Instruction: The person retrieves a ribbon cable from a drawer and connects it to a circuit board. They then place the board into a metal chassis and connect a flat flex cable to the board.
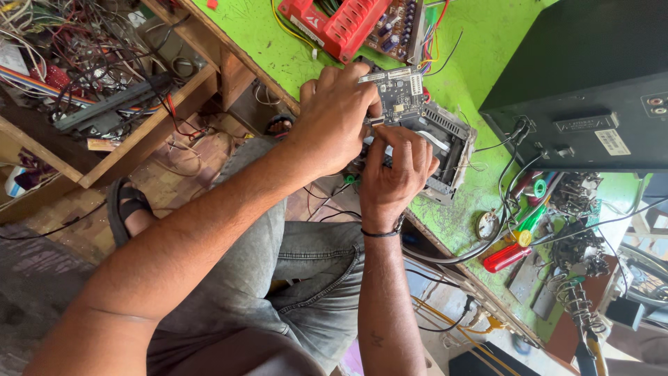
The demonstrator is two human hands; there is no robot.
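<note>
A: Board [398, 92] position?
B: Circuit board, tilted above the grey metal chassis [449, 150] at the green bench [487, 42] edge.
A: Hands?
B: Left hand [337, 118] clasps the board's left edge; right hand [393, 174] curled narrow beneath it, fingertips at its lower edge.

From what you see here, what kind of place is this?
Probably an electronics repair workshop: a green workbench, loose circuit boards such as the one in the left hand, screwdrivers, and tangled wires on wooden shelves.
</note>
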